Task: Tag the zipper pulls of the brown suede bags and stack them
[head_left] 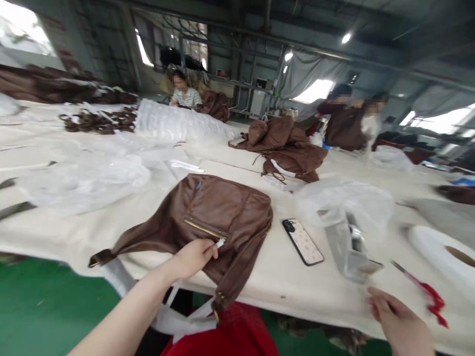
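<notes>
A brown leather-look bag (226,202) lies on the pale table in front of me, its strap ends hanging toward the near edge. A brass-coloured zipper (204,229) runs across its front pocket. My left hand (193,259) rests over the bag and pinches the white-wrapped zipper pull (220,243) at the zipper's right end. Over the table's right front, my right hand (401,319) has its fingers curled together; whatever they may hold is hidden. Closest to that hand are a grey tape dispenser (349,254) and red-handled scissors (423,289).
A phone in a patterned case (303,242) lies right of the bag. Beyond are clear plastic bags (345,198), more brown bags (285,143) and a wrapped plastic roll (181,121). A white roll (441,257) sits far right. Several people work at the back.
</notes>
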`<state>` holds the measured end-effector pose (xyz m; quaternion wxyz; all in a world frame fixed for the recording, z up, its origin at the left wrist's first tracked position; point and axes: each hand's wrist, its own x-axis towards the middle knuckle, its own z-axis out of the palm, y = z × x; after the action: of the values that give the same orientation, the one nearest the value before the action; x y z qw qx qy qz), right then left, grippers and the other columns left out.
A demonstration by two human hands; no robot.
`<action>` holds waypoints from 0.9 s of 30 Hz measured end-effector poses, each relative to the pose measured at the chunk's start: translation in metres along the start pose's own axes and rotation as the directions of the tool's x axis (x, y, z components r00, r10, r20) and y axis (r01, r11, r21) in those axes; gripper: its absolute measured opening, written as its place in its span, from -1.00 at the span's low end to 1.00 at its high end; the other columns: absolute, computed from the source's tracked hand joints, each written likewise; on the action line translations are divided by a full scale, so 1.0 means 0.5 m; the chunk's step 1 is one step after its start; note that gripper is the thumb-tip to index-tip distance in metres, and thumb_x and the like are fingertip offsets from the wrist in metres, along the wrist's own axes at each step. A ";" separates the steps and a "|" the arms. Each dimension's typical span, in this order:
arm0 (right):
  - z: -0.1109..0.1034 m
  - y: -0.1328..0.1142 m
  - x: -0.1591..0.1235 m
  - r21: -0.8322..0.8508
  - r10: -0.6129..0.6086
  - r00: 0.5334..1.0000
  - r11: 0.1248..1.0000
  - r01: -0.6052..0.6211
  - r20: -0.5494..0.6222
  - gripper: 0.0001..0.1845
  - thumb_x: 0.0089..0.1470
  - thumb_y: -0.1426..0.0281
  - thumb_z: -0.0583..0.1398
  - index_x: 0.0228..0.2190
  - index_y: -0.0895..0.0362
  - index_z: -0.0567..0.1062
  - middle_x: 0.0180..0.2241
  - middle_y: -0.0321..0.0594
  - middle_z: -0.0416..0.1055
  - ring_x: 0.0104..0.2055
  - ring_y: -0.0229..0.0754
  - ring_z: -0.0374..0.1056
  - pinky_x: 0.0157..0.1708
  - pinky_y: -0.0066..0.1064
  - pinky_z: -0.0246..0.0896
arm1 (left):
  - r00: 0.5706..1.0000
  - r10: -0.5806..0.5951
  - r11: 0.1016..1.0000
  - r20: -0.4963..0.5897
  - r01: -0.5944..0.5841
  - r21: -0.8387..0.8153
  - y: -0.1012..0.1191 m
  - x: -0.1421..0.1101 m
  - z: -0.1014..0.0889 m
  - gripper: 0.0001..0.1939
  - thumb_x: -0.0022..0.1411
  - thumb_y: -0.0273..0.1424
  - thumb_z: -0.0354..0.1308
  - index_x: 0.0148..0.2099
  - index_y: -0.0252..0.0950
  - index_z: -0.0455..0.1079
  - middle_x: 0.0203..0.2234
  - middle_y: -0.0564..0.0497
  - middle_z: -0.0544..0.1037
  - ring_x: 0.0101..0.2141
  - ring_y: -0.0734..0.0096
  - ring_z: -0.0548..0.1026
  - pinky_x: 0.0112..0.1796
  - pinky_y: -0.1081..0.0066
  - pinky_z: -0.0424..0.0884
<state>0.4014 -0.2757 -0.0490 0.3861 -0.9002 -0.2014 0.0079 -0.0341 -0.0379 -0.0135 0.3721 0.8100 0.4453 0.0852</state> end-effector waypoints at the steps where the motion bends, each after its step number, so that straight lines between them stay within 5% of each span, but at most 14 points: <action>1: 0.015 -0.023 -0.022 0.068 0.004 0.998 0.998 -0.008 0.064 -0.76 -0.20 0.14 0.27 -0.48 -0.01 0.61 -0.51 -0.10 0.54 -0.52 0.01 0.43 -0.56 -0.25 0.24 | 1.000 0.001 1.000 -0.023 0.000 0.029 -0.002 0.000 0.004 -0.67 0.22 -0.37 -0.15 -0.37 -0.29 0.43 -0.50 0.02 0.49 -0.42 0.36 0.44 -0.31 0.45 0.30; 4: 0.081 -0.158 -0.135 0.342 -0.154 0.957 0.938 0.063 0.246 -0.61 -0.07 0.04 0.23 -0.33 0.06 0.59 -0.51 -0.16 0.49 -0.49 -0.10 0.38 -0.45 -0.30 0.26 | 0.997 0.002 0.997 -0.077 0.004 0.082 -0.007 -0.004 0.014 -0.69 0.25 -0.42 -0.16 -0.35 -0.28 0.41 -0.48 0.02 0.50 -0.42 0.39 0.45 -0.32 0.46 0.31; 6: 0.139 -0.274 -0.225 0.497 -0.348 0.798 0.865 0.070 0.492 -0.60 -0.01 0.03 0.22 -0.35 0.10 0.57 -0.57 -0.23 0.41 -0.54 -0.19 0.30 -0.48 -0.38 0.24 | 0.996 0.011 0.995 -0.087 -0.003 0.097 -0.008 -0.008 0.017 -0.70 0.26 -0.45 -0.16 -0.32 -0.27 0.40 -0.46 0.02 0.51 -0.41 0.40 0.46 -0.30 0.47 0.32; 9: 0.234 -0.410 -0.330 0.637 -0.501 0.557 0.768 -0.065 0.662 -0.60 0.08 0.04 0.17 -0.38 0.13 0.53 -0.59 -0.30 0.35 -0.59 -0.29 0.23 -0.57 -0.47 0.14 | 0.996 0.025 0.993 -0.081 -0.015 0.117 -0.007 -0.013 0.018 -0.69 0.29 -0.45 -0.18 -0.29 -0.28 0.40 -0.43 0.00 0.53 -0.38 0.39 0.48 -0.28 0.46 0.33; 12: 0.309 -0.464 -0.380 0.630 -0.526 0.416 0.760 -0.161 0.742 -0.60 0.09 0.05 0.15 -0.43 0.15 0.49 -0.64 -0.36 0.29 -0.66 -0.36 0.14 -0.65 -0.52 0.02 | 0.996 0.024 0.987 -0.084 -0.010 0.158 -0.012 -0.012 0.018 -0.69 0.31 -0.42 -0.18 -0.26 -0.30 0.39 -0.40 -0.05 0.55 -0.36 0.35 0.51 -0.30 0.44 0.34; 15: 0.346 -0.464 -0.388 0.576 -0.503 0.363 0.808 -0.126 0.784 -0.59 0.08 0.05 0.15 -0.49 0.15 0.46 -0.69 -0.41 0.23 -0.72 -0.39 0.08 -0.70 -0.54 -0.08 | 0.996 0.043 0.985 -0.084 -0.028 0.170 -0.019 -0.008 0.019 -0.71 0.30 -0.44 -0.18 -0.25 -0.30 0.38 -0.38 -0.06 0.55 -0.35 0.34 0.51 -0.29 0.44 0.34; 20: 0.350 -0.462 -0.377 0.456 -0.410 0.309 0.886 -0.089 0.858 -0.65 0.05 0.12 0.15 -0.53 0.15 0.43 -0.73 -0.43 0.20 -0.75 -0.40 0.04 -0.75 -0.56 -0.17 | 0.994 0.076 0.995 -0.075 -0.070 0.077 -0.026 -0.009 0.017 -0.70 0.29 -0.43 -0.19 -0.30 -0.29 0.37 -0.41 -0.03 0.53 -0.37 0.36 0.48 -0.30 0.44 0.32; 27: 0.356 -0.469 -0.379 0.354 -0.322 0.330 0.934 -0.041 0.887 -0.79 -0.01 0.29 0.14 -0.56 0.14 0.41 -0.75 -0.46 0.17 -0.77 -0.42 0.01 -0.77 -0.56 -0.18 | 0.999 0.030 0.971 -0.032 -0.037 -0.236 -0.027 -0.005 0.011 -0.69 0.27 -0.35 -0.16 -0.40 -0.30 0.34 -0.51 0.05 0.42 -0.43 0.43 0.36 -0.36 0.48 0.25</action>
<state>0.1135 -0.0770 -0.0370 0.3369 -0.6367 -0.4598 0.5193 -0.0419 -0.0384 -0.0262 0.4582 0.7659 0.4234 0.1555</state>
